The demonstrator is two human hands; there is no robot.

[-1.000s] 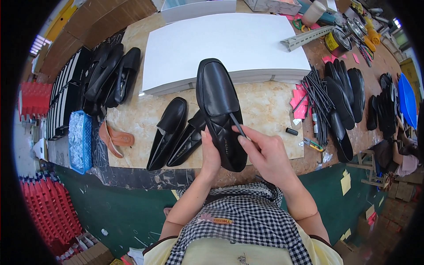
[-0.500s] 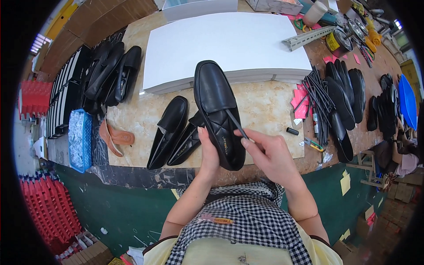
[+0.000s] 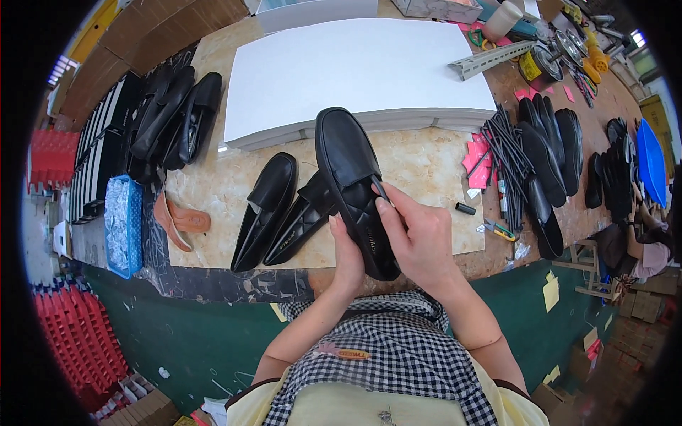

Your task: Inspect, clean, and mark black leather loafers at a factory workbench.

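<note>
My left hand (image 3: pixel 348 259) is closed round the heel side of a black leather loafer (image 3: pixel 346 145), held toe away from me above the table edge. In my right hand (image 3: pixel 420 241), thumb and fingers pinch a thin dark stick (image 3: pixel 379 187). The stick's far end goes in at the shoe's mouth, under the vamp, and is hidden there. My fingers cover much of its near end. To the left, a second black loafer (image 3: pixel 273 186) lies on the table. Another loafer (image 3: pixel 302 224) rests beside it, partly behind the held shoe.
A thick stack of white sheets (image 3: pixel 355 64) fills the back. Dark sticks (image 3: pixel 506 145), a small black cap (image 3: pixel 465 209), snips (image 3: pixel 501 231) and black insoles (image 3: pixel 543 167) lie right. Left are a brown shoe form (image 3: pixel 186 220), a blue basket (image 3: pixel 135 248) and more black loafers (image 3: pixel 199 113).
My right hand has moved up and left along the shoe, so less of the stick shows. The held loafer has come slightly nearer me. The view has shifted a little.
</note>
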